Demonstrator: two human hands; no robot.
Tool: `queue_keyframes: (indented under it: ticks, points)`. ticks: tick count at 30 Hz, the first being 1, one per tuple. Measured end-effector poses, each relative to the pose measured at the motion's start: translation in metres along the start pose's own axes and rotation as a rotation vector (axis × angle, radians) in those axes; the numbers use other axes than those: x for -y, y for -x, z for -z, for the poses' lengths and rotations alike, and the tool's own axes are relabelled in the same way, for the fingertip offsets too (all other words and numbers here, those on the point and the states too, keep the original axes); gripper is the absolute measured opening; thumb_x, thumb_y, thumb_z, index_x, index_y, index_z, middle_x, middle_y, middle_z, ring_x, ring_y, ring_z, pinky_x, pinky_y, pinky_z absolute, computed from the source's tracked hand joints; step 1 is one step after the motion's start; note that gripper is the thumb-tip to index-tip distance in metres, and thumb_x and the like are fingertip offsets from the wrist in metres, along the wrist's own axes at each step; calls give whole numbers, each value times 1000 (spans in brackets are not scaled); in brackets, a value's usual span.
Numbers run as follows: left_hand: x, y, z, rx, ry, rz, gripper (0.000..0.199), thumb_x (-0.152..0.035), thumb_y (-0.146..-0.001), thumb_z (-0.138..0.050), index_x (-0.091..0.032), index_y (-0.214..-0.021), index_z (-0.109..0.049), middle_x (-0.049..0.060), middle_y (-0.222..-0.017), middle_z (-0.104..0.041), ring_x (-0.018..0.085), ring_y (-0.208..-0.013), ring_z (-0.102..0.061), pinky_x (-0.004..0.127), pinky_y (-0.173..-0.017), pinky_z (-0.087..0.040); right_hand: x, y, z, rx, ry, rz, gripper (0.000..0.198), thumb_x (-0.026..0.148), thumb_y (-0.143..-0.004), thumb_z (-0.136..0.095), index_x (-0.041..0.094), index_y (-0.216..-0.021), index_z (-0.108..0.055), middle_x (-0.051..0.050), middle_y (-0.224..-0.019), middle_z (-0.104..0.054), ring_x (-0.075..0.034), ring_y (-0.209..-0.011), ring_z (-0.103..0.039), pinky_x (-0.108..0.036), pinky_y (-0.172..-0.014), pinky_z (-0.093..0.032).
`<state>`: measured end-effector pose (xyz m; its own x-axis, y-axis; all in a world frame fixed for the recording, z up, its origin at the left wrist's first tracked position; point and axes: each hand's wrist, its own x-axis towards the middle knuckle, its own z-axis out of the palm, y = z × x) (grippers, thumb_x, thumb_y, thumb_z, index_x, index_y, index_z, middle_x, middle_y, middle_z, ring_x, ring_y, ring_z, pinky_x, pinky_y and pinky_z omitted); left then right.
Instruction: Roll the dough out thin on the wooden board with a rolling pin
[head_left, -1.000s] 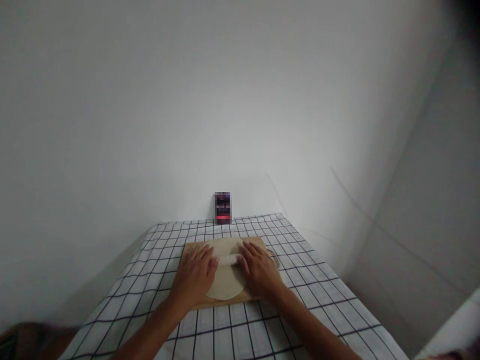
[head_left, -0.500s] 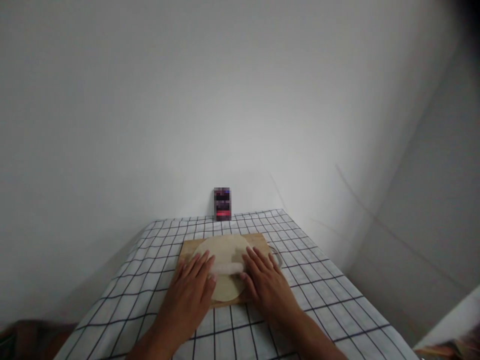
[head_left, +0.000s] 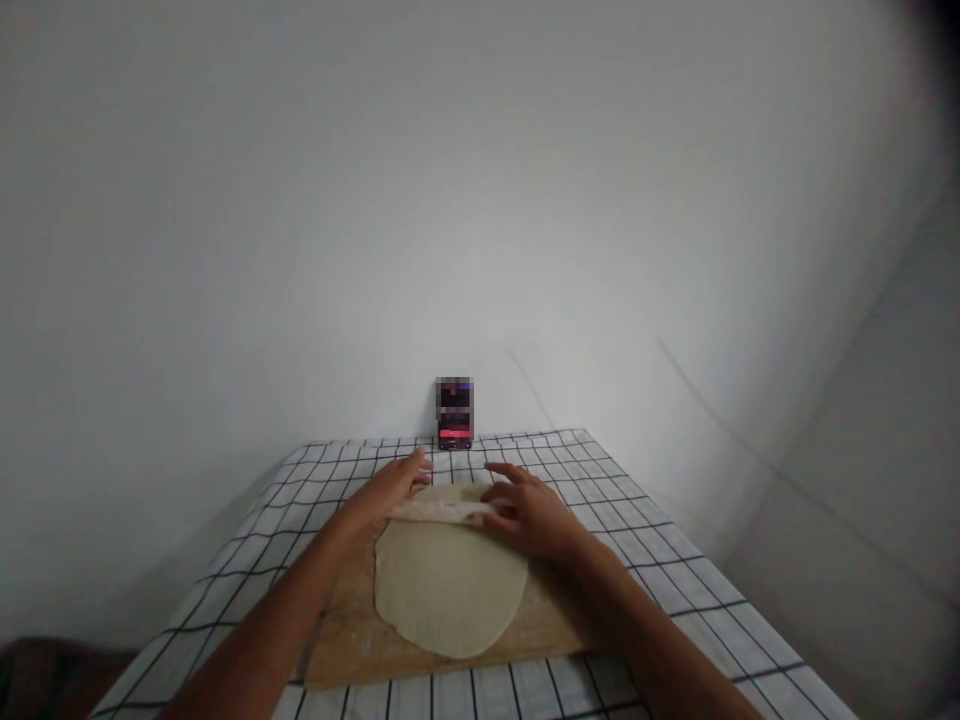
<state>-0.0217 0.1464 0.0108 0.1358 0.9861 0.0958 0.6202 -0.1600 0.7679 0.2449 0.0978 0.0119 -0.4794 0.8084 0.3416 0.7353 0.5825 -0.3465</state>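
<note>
A round, flat sheet of pale dough (head_left: 454,590) lies on a wooden board (head_left: 352,625). Across its far part runs a whitish, flour-dusted roll (head_left: 435,512); whether it is a bare rolling pin or one wrapped in dough, I cannot tell. My left hand (head_left: 397,485) is at the left end of this roll, fingers reaching forward and slightly apart, partly hidden by the hand itself. At the right end, my right hand (head_left: 529,510) has its fingers spread and bent, the thumb close to the roll. A little dough shows beyond the roll.
A white cloth with a dark grid (head_left: 645,530) covers the table. At its far edge a phone-like dark upright thing (head_left: 454,413), blurred out, leans against the white wall (head_left: 480,220). A dark reddish object (head_left: 60,675) shows at the lower left.
Both hands have moved away from me with the roll, towards the dough's far edge. More dough and board show on the near side. My fingers, flat before, are now raised and bent.
</note>
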Motion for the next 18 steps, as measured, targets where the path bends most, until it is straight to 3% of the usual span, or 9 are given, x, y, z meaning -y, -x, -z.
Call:
queue_keyframes:
  ticks: [3, 7, 10, 13, 16, 18]
  points:
    - [20, -9, 9, -66, 97, 11, 71, -72, -84, -36, -14, -100, -74, 11, -89, -76, 28, -88, -70, 38, -83, -52, -7, 3, 6, 92, -64, 139, 35, 46, -87, -70, 24, -115, -74, -10, -140, -59, -26, -124, -57, -38, -104, -44]
    - [19, -5, 8, -62, -36, -5, 56, -62, -85, -42, -17, -85, -76, 9, -89, -76, 27, -88, -69, 34, -80, -49, -20, 3, 15, 72, -62, 75, 24, 38, -88, -69, 24, -107, -73, -6, -112, -71, -20, -94, -66, -29, -82, -47]
    - [8, 2, 4, -91, -186, 2, 52, -57, -89, -40, -19, -81, -74, 8, -84, -75, 25, -81, -68, 32, -72, -46, -33, 4, 19, -47, -68, -58, 22, 36, -88, -67, 22, -105, -69, -5, -105, -70, -18, -85, -64, -27, -72, -43]
    - [1, 5, 0, -48, -332, -82, 47, -55, -89, -43, -20, -77, -72, 7, -83, -74, 24, -79, -65, 30, -67, -42, -41, 5, 20, -232, -179, -156, 26, 40, -92, -59, 19, -107, -66, -4, -91, -69, -17, -76, -60, -26, -66, -39]
    - [-2, 7, -5, -18, -264, -142, 40, -55, -86, -51, -19, -83, -70, 6, -86, -73, 23, -81, -65, 30, -71, -45, -42, 4, 19, -371, -310, -250, 33, 50, -91, -58, 18, -94, -64, 1, -71, -61, -15, -63, -53, -25, -57, -34]
    - [-6, 9, -7, 3, -122, -181, 37, -53, -84, -57, -18, -89, -68, 6, -90, -73, 23, -85, -66, 31, -76, -48, -39, 3, 18, -378, -377, -325, 36, 53, -89, -59, 18, -79, -61, 2, -62, -55, -14, -57, -49, -25, -53, -31]
